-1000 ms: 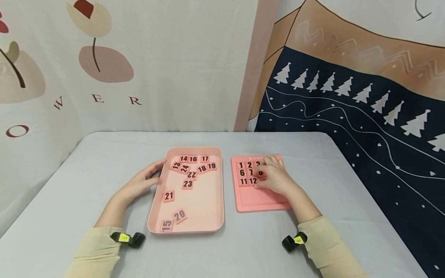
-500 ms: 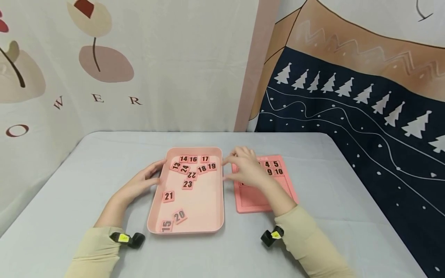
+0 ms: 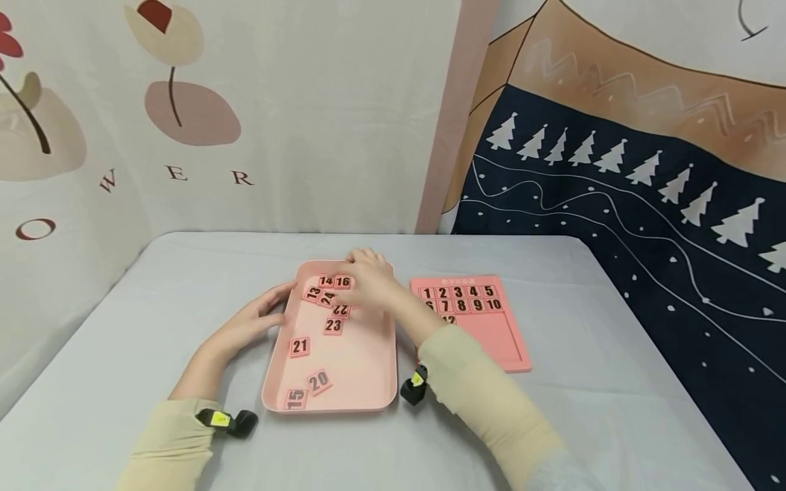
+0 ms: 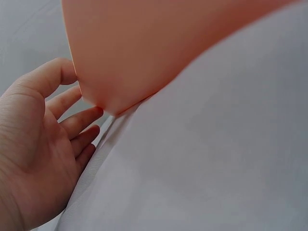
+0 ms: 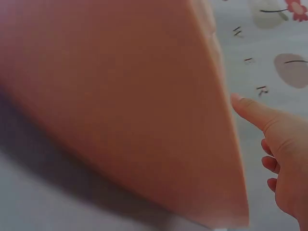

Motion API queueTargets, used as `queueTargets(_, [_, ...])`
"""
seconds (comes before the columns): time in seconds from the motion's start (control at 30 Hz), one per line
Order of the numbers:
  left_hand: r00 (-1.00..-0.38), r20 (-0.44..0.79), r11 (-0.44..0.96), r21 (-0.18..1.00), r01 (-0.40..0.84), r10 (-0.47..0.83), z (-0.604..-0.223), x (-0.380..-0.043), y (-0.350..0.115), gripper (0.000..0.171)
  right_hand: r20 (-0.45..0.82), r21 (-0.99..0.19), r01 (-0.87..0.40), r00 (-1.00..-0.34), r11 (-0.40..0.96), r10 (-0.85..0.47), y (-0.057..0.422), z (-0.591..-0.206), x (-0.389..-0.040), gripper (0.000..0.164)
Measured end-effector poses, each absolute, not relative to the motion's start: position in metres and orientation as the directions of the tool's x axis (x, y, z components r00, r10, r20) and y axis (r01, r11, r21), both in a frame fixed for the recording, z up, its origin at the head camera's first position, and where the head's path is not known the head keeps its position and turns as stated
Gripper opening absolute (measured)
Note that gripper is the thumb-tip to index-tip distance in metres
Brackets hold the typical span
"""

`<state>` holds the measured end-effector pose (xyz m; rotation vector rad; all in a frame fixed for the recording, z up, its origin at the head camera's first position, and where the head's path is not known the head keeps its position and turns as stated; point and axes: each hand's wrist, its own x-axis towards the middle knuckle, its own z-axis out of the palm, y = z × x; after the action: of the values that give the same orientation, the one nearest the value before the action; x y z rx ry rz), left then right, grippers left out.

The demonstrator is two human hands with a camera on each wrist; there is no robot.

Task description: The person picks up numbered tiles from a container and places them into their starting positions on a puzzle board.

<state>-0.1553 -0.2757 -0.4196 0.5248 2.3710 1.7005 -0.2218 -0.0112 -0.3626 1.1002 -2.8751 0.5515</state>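
A pink tray holds loose number tiles, among them 23, 21 and 20. My left hand rests against the tray's left side, its relaxed fingertips at the outer wall in the left wrist view. Over the tray's upper right reaches my right hand, slightly blurred, thumb and fingers spread apart. It covers the spot of tiles 17, 18 and 19; no tile shows in its fingers. Right of the tray lies a pink number board with two full rows of tiles, 1 to 10, and tile 12 partly behind my forearm.
A pale cloth covers the table. Tiles 15 and 20 lie near the tray's front edge. Behind the table hang a cream curtain and a dark tree-patterned cloth. My right forearm crosses the board's left side.
My right hand has moved left from the board, across the tray's right rim, to above the tiles at the tray's upper right. The left hand stays at the tray's left side.
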Motion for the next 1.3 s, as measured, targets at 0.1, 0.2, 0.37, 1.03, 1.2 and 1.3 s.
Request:
queueTargets(0.1, [-0.924, 0.061, 0.282, 0.943, 0.177, 0.378, -0.419, -0.156, -0.277, 0.068, 0.097, -0.287, -0.641, -0.759, 0.712, -0.644, -0.023, -0.363, -0.23, 0.049])
queueTargets(0.2, [-0.925, 0.062, 0.282, 0.943, 0.178, 0.375, -0.419, -0.156, -0.277, 0.069, 0.065, -0.296, -0.635, -0.759, 0.714, -0.648, -0.032, -0.362, -0.236, 0.045])
queueTargets(0.37, [-0.924, 0.07, 0.288, 0.939, 0.189, 0.377, -0.419, -0.156, -0.279, 0.068, 0.041, -0.301, -0.625, -0.763, 0.721, -0.645, -0.043, -0.358, -0.241, 0.041])
queueTargets(1.03, [-0.923, 0.057, 0.29, 0.94, 0.178, 0.38, -0.421, -0.157, -0.28, 0.068, 0.042, -0.16, -0.606, -0.793, 0.779, -0.608, -0.066, -0.384, -0.238, 0.045])
queueTargets(1.2, [-0.922, 0.054, 0.284, 0.943, 0.173, 0.382, -0.42, -0.157, -0.279, 0.068, 0.04, -0.13, -0.604, -0.796, 0.787, -0.604, -0.066, -0.389, -0.239, 0.043])
queueTargets(1.3, [-0.923, 0.048, 0.274, 0.948, 0.163, 0.382, -0.419, -0.156, -0.278, 0.068, 0.044, -0.118, -0.603, -0.797, 0.789, -0.602, -0.067, -0.392, -0.239, 0.042])
